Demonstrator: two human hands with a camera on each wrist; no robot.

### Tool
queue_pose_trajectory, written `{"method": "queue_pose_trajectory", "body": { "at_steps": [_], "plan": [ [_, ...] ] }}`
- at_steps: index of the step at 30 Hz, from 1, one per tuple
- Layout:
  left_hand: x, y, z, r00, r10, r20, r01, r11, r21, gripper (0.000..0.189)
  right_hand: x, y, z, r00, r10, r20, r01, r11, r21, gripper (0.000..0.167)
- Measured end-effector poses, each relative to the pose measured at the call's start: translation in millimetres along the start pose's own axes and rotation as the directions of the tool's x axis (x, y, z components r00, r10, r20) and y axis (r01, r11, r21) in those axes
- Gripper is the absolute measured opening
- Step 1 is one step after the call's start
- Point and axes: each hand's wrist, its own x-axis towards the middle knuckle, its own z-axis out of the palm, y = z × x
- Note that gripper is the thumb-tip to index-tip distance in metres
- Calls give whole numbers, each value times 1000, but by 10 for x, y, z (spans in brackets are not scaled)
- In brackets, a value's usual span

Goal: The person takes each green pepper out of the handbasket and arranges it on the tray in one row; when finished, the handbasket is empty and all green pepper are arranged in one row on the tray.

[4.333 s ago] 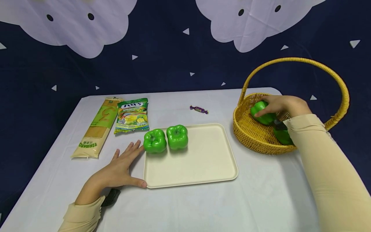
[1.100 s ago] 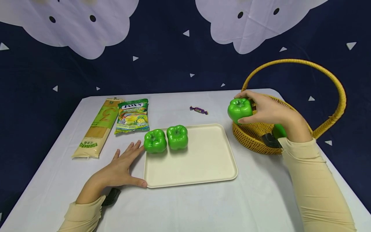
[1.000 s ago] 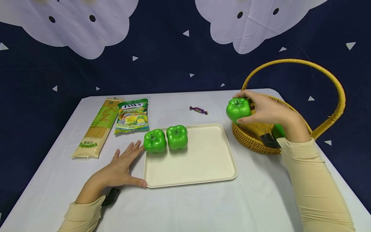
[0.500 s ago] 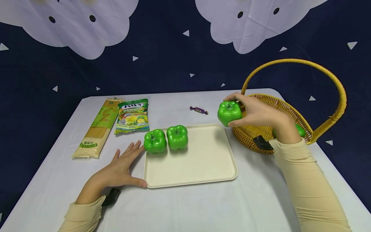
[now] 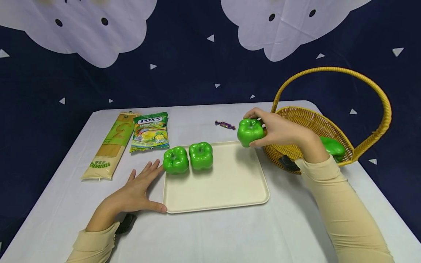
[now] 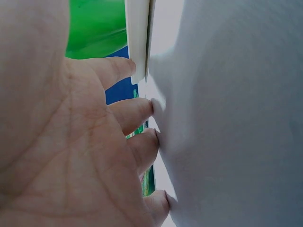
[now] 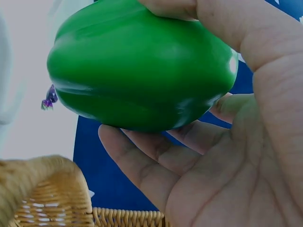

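Note:
My right hand (image 5: 277, 128) grips a green bell pepper (image 5: 250, 132) between thumb and fingers, above the far right corner of the cream tray (image 5: 220, 186). In the right wrist view the same bell pepper (image 7: 142, 66) fills the grasp, held clear of any surface. My left hand (image 5: 135, 193) lies spread at the tray's left edge, thumb and a fingertip touching it; in the left wrist view its fingertips (image 6: 152, 108) rest on the white cloth. Two more bell peppers, one (image 5: 175, 160) at the left corner and one (image 5: 201, 156) beside it, stand on the tray.
A wicker basket (image 5: 279, 160) with a tall handle stands at the right, another green pepper (image 5: 333, 147) inside, partly behind the right forearm. Behind the tray lies a purple wrapped candy (image 5: 225, 125). A noodle pack (image 5: 113, 146) and a FOX'S candy bag (image 5: 150, 132) lie at the left.
My right hand has lifted the bell pepper out of the basket and carried it left, over the tray's far right corner. The left hand has stayed in place.

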Motion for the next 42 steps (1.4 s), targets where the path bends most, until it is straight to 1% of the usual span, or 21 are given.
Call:
{"method": "queue_pose_trajectory", "body": {
  "at_steps": [7,15,22,27,34,42],
  "plan": [
    [1,6,-1,1000,-4,2,4,1000,-3,139,81,-25,88,999,-27,38,28,999,-30,75],
    [9,16,-13,1000,-12,9,12,1000,-6,139,175,-73,172,996,-49,78,50,999,-12,76],
    [8,11,-18,1000,-10,9,10,1000,-4,139,239,-149,267,989,-69,131,69,998,-1,76],
    [12,16,-16,1000,-13,10,13,1000,-5,139,277,-176,352,985,-65,157,67,998,-5,78],
    [10,27,-15,1000,-14,10,14,1000,-8,139,323,-177,460,980,-42,193,44,999,-7,78],
    [1,26,-15,1000,-13,10,13,1000,-12,139,341,-216,565,974,-54,218,63,997,-34,78]
  ]
}}
